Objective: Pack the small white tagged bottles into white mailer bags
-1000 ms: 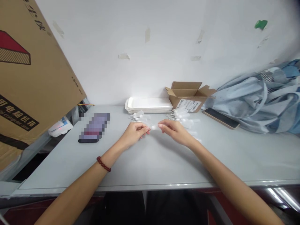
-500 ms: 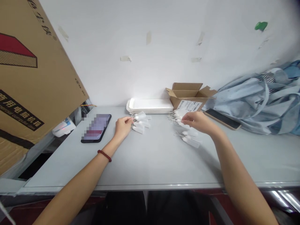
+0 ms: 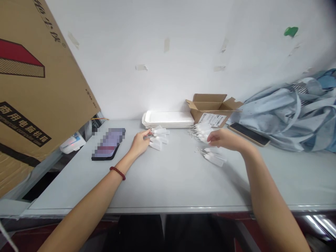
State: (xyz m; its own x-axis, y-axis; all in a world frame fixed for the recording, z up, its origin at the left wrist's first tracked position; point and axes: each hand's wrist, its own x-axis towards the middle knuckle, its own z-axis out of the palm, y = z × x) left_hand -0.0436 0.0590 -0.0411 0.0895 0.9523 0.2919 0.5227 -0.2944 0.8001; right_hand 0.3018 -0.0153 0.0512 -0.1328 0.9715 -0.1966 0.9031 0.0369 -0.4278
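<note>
Frosted white plastic pieces, flat and tag-like with thin pale strings, lie in two groups on the smooth grey tabletop (image 3: pixel 170 182): a left cluster (image 3: pixel 156 144) and a larger right cluster (image 3: pixel 201 128), with a near-right pair (image 3: pixel 215 159) just apart from it. My left hand (image 3: pixel 139 142) is at the string ends of the left cluster, forefinger reaching out, thumb close under it; whether a string is pinched, I cannot tell. My right hand (image 3: pixel 223 139) is at the right cluster's near edge, fingers curled, tips almost together against one white piece; firm hold or mere touch, cannot tell. Far side: a stack of flat white packs (image 3: pixel 168 120), a brown cardboard box (image 3: pixel 212 115) right of it. Handling, my judgement: strings overlap and could snag, so pinch one piece by its body, lift gently, let the loop slide free before pulling.
</note>
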